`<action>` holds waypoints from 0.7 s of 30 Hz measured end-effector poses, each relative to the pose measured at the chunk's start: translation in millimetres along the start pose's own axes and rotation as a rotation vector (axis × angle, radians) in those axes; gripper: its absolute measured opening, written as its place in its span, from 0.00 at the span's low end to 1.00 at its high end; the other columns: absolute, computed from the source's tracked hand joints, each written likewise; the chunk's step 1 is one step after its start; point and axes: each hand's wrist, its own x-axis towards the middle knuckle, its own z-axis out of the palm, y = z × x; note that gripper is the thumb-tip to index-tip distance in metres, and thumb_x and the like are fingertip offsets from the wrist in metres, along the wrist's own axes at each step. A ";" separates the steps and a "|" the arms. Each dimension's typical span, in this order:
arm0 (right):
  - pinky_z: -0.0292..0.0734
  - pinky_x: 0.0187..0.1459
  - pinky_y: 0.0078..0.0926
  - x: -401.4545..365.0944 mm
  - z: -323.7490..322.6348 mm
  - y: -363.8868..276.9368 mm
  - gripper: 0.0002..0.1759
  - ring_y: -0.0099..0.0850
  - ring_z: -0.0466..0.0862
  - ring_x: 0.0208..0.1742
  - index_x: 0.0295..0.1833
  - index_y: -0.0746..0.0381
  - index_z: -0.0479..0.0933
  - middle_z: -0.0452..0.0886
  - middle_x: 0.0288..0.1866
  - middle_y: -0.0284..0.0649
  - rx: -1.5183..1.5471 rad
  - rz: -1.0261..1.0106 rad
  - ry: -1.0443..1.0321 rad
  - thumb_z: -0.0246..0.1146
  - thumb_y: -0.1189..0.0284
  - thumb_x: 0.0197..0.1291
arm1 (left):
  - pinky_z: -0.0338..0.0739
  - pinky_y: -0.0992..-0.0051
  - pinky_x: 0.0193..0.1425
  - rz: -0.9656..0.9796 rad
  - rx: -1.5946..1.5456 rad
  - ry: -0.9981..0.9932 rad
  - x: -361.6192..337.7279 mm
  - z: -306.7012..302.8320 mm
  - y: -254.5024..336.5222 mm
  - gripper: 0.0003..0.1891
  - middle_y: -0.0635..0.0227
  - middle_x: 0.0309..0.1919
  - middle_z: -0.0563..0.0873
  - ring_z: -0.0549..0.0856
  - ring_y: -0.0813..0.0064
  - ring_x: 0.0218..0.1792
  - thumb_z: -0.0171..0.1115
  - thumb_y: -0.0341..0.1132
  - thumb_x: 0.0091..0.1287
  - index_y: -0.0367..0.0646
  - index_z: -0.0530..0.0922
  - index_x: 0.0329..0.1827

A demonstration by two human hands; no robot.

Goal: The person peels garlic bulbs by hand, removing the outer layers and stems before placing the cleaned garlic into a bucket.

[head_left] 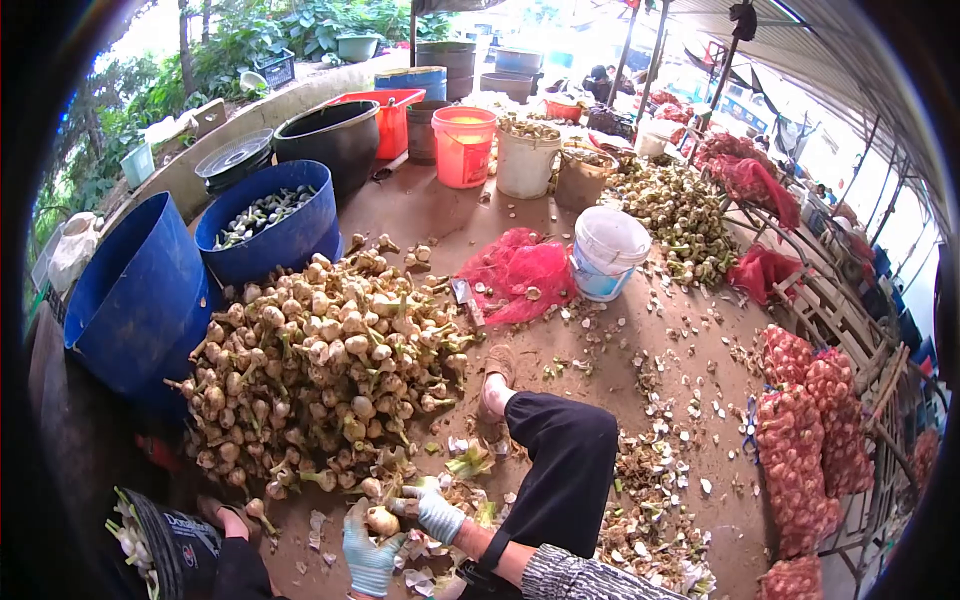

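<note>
Both my hands wear pale striped gloves and meet low in the view, in front of a big heap of garlic bulbs [330, 350]. My left hand [368, 556] cups a garlic bulb [382, 521] from below, its thumb to the right. From the right, my right hand [436, 512] closes its curled fingers on the upper side of the same bulb; the fingertips are partly hidden. Another loose bulb [371, 487] lies just above them. Peeled skins and leaf scraps [470, 460] cover the ground around my hands.
A dark bucket with peeled garlic [135, 540] stands by my left foot. Blue tubs [135, 290] line the left. Ahead are a red net bag [515, 275], a white bucket [608, 252] and an orange bucket [464, 147]. Filled net sacks [795, 460] stand right; a second garlic heap [675, 215] lies beyond.
</note>
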 end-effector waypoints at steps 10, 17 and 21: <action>0.70 0.27 0.18 -13.7 14.8 -24.3 0.23 0.17 0.74 0.28 0.49 0.65 0.72 0.77 0.29 0.31 -0.298 -0.087 -0.028 0.60 0.58 0.57 | 0.73 0.73 0.50 -0.185 -0.130 -0.002 -0.3 0.6 12.4 0.32 0.62 0.42 0.77 0.78 0.68 0.42 0.69 0.24 0.35 0.33 0.72 0.50; 0.71 0.34 0.15 -9.8 9.0 -16.5 0.18 0.16 0.75 0.34 0.47 0.66 0.74 0.79 0.35 0.33 -0.298 -0.108 -0.030 0.59 0.63 0.59 | 0.76 0.72 0.47 -0.600 -1.122 -0.019 -5.4 6.7 -20.7 0.32 0.64 0.39 0.78 0.79 0.72 0.40 0.72 0.45 0.47 0.33 0.70 0.50; 0.71 0.34 0.15 -9.7 11.1 -16.2 0.15 0.15 0.74 0.35 0.47 0.66 0.74 0.79 0.36 0.33 -0.181 -0.109 -0.012 0.58 0.66 0.60 | 0.74 0.73 0.46 -0.449 -0.634 -0.087 3.3 -0.4 -15.6 0.35 0.64 0.40 0.78 0.79 0.70 0.38 0.73 0.45 0.46 0.32 0.69 0.52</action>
